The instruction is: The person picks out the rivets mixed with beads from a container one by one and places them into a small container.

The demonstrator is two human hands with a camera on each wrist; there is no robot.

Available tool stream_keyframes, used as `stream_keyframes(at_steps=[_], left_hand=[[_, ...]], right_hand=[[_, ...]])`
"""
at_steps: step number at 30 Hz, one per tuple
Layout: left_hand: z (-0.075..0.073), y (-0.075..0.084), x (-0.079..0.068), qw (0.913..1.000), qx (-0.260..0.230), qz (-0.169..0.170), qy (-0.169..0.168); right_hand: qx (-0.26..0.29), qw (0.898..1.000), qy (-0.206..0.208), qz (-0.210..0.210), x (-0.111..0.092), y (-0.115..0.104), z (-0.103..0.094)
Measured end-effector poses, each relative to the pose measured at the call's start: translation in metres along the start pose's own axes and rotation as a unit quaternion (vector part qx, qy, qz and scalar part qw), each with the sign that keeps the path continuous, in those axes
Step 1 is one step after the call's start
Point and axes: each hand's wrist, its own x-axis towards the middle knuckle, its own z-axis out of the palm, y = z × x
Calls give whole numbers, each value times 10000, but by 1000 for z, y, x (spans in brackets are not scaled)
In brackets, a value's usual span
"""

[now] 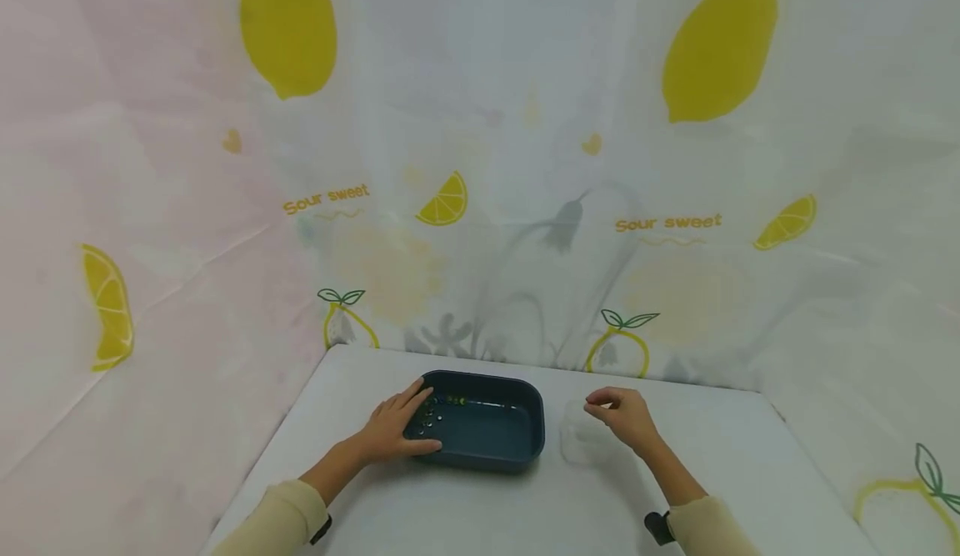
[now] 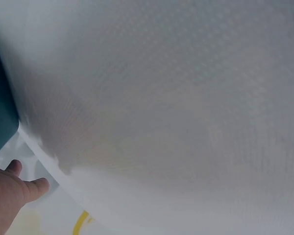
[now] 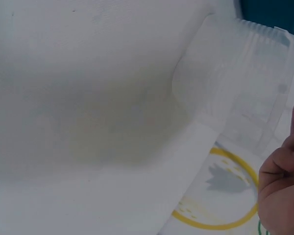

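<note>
A dark blue rectangular basin [image 1: 487,427] stands on the white table. Several small shiny round pieces [image 1: 431,414] lie at its left end, and a few green ones [image 1: 453,400] are by its far wall. My left hand [image 1: 390,431] lies spread across the basin's left end, fingers toward the far rim and thumb at the near one. To the basin's right is a clear plastic container [image 3: 235,78]. Over its right side hovers my right hand [image 1: 622,414], thumb and fingertips brought together; I cannot tell whether something small is between them.
The white table [image 1: 465,514] meets a lemon-printed cloth [image 1: 525,289] at its back edge, and the same cloth hangs at both sides. Dark wrist straps [image 1: 660,528] sit by the sleeve cuffs.
</note>
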Motion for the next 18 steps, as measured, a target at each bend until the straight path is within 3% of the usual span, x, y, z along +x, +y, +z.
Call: stream_keyframes(at_steps=[18], left_hand=[[-1, 4, 0, 9998, -131, -124, -40]], right_hand=[[-388, 9991, -183, -39, 1, 9, 3]])
